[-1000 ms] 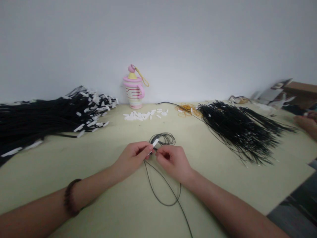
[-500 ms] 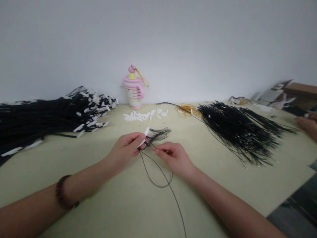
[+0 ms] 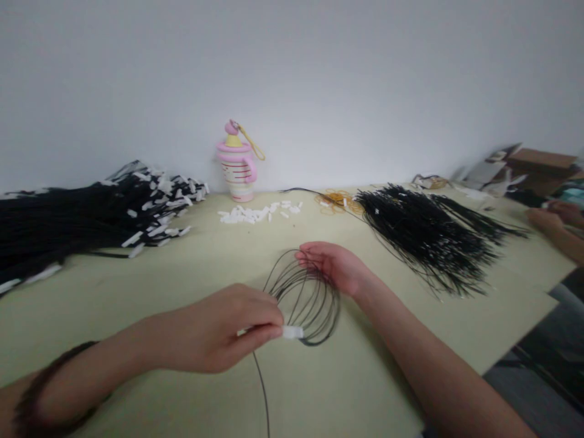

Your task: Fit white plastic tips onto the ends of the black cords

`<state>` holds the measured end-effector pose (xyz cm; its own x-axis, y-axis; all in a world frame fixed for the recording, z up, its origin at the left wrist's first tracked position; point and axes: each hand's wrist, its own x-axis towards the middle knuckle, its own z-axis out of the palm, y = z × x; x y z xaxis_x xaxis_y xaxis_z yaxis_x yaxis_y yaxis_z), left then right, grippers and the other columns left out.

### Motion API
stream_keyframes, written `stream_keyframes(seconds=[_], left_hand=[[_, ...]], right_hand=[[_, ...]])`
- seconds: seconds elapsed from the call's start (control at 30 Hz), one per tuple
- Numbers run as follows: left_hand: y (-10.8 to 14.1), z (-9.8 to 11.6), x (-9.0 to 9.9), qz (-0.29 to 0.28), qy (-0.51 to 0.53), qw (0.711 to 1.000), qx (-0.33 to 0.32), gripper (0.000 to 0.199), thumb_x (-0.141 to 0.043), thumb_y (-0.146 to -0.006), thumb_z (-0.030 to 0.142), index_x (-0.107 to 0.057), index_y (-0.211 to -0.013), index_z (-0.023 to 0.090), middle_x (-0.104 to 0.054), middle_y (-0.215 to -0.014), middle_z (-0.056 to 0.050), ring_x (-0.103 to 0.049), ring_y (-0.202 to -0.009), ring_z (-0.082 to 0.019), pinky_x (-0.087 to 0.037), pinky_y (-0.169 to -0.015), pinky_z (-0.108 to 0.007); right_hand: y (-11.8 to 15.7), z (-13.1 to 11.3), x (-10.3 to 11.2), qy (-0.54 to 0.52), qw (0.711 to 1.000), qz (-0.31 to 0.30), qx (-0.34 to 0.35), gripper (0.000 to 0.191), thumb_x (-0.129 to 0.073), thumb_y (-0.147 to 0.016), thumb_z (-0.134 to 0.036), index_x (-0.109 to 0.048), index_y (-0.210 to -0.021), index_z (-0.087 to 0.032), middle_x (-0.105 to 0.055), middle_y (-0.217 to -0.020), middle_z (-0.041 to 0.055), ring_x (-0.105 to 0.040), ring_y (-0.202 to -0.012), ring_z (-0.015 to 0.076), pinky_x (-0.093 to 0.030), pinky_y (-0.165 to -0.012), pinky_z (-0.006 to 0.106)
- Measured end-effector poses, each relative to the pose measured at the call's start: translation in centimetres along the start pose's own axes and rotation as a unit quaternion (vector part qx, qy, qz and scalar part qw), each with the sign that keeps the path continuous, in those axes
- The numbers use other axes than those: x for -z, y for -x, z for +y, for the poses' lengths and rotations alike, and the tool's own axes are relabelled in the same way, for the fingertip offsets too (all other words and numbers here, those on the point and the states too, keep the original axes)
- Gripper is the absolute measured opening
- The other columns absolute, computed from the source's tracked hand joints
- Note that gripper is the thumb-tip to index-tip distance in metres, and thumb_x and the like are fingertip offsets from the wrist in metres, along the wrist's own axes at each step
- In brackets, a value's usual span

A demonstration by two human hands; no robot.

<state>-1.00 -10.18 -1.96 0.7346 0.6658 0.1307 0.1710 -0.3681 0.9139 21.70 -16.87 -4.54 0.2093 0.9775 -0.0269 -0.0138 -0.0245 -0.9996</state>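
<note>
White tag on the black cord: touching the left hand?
Touching. The head view shows the white tag held against the thumb and fingertips of the left hand, with no gap between them.

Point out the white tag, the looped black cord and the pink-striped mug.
white tag [image 3: 292, 332], head view, exposed end
looped black cord [image 3: 338, 307], head view, loops' right side
pink-striped mug [image 3: 239, 173], head view, its body

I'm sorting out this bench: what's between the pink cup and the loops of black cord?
In the head view, a loose heap of small white pieces lies on the table between the pink cup and the black cord loops.
</note>
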Motion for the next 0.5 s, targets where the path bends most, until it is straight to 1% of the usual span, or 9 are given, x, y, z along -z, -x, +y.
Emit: stream_keyframes(seconds=[0.1, 0.17, 0.23, 0.27, 0.3, 0.33, 0.4, 0.43, 0.5], left_hand=[[-0.6, -0.6, -0.8, -0.052, -0.051, 0.997, -0.032, 0.029, -0.052, -0.078, 0.041, -0.055, -0.063, 0.017, -0.04, -0.049, 0.004, -0.043, -0.051, -0.012, -0.032, -0.049, -0.021], [-1.3, -1.2, -1.2, -0.086, -0.076, 0.992, -0.043, 0.031, -0.051, -0.08, 0.04, -0.053, -0.06, 0.017, -0.04, -0.049, 0.004, -0.041, -0.051, -0.011, -0.03, -0.049, -0.021], [-2.0, -1.9, -1.3, -0.116, -0.091, 0.988, -0.041, 0.032, -0.052, -0.079, 0.039, -0.051, -0.057, 0.016, -0.039, -0.049, 0.004, -0.038, -0.051, -0.01, -0.027, -0.049, -0.021], [-2.3, -2.2, -1.2, -0.125, -0.094, 0.987, -0.035, 0.033, -0.053, -0.079, 0.039, -0.051, -0.056, 0.016, -0.039, -0.05, 0.005, -0.037, -0.051, -0.01, -0.026, -0.049, -0.021], [-2.6, -2.6, -1.1, -0.128, -0.094, 0.987, -0.025, 0.032, -0.054, -0.079, 0.038, -0.051, -0.056, 0.015, -0.039, -0.05, 0.005, -0.036, -0.051, -0.009, -0.025, -0.049, -0.021], [-2.9, -3.0, -1.0, -0.125, -0.091, 0.988, -0.012, 0.031, -0.054, -0.079, 0.038, -0.052, -0.058, 0.015, -0.039, -0.051, 0.005, -0.036, -0.051, -0.009, -0.024, -0.049, -0.02], [-3.4, -3.7, -0.7, -0.109, -0.074, 0.991, 0.015, 0.029, -0.053, -0.079, 0.039, -0.056, -0.063, 0.015, -0.042, -0.052, 0.004, -0.037, -0.05, -0.009, -0.025, -0.047, -0.02], [-3.6, -3.9, -0.7, -0.098, -0.06, 0.993, 0.029, 0.029, -0.051, -0.08, 0.04, -0.056, -0.066, 0.015, -0.043, -0.053, 0.004, -0.037, -0.049, -0.009, -0.025, -0.045, -0.019], [-3.8, -4.2, -0.7, -0.073, -0.029, 0.995, 0.056, 0.031, -0.049, -0.081, 0.042, -0.056, -0.069, 0.014, -0.042, -0.052, 0.005, -0.035, -0.045, -0.008, -0.024, -0.042, -0.019]], right_hand=[[-0.4, -0.1, 0.3, 0.034, 0.997, 0.065, 0.031, 0.022, -0.047, -0.078, -0.023, -0.065, -0.08, -0.013, -0.069, -0.088, 0.0114, -0.066, -0.08, 0.018, -0.053, -0.069, 0.03], [-0.1, -0.1, -0.3, 0.072, 0.987, 0.125, 0.077, 0.017, -0.053, -0.076, -0.025, -0.065, -0.08, -0.014, -0.068, -0.089, 0.0099, -0.062, -0.084, 0.0183, -0.05, -0.074, 0.031], [0.6, -0.1, -1.2, 0.111, 0.973, 0.156, 0.129, 0.011, -0.06, -0.071, -0.022, -0.066, -0.078, -0.016, -0.066, -0.085, 0.0059, -0.058, -0.082, 0.0164, -0.046, -0.076, 0.028], [1.1, -0.1, -1.7, 0.137, 0.966, 0.145, 0.163, 0.008, -0.061, -0.07, -0.02, -0.066, -0.076, -0.018, -0.064, -0.08, 0.0037, -0.056, -0.077, 0.0147, -0.045, -0.074, 0.026], [1.5, -0.1, -2.1, 0.169, 0.957, 0.119, 0.202, 0.007, -0.061, -0.07, -0.018, -0.067, -0.075, -0.018, -0.062, -0.074, 0.0019, -0.054, -0.071, 0.0129, -0.044, -0.071, 0.024], [1.9, -0.1, -2.5, 0.224, 0.936, 0.079, 0.261, 0.009, -0.059, -0.072, -0.017, -0.067, -0.077, -0.019, -0.061, -0.073, 0.0011, -0.053, -0.066, 0.0114, -0.043, -0.067, 0.023], [2.4, 0.1, -3.1, 0.316, 0.889, 0.004, 0.332, 0.018, -0.056, -0.076, -0.013, -0.067, -0.089, -0.02, -0.061, -0.077, 0.0012, -0.051, -0.062, 0.0098, -0.042, -0.063, 0.021], [2.5, 0.3, -3.3, 0.356, 0.868, -0.032, 0.344, 0.025, -0.055, -0.077, -0.012, -0.065, -0.098, -0.021, -0.061, -0.082, 0.0017, -0.052, -0.064, 0.0099, -0.043, -0.063, 0.021], [2.6, 0.9, -3.7, 0.409, 0.849, -0.096, 0.321, 0.038, -0.058, -0.078, -0.013, -0.058, -0.115, -0.024, -0.062, -0.09, 0.0023, -0.054, -0.07, 0.0109, -0.044, -0.065, 0.021]])
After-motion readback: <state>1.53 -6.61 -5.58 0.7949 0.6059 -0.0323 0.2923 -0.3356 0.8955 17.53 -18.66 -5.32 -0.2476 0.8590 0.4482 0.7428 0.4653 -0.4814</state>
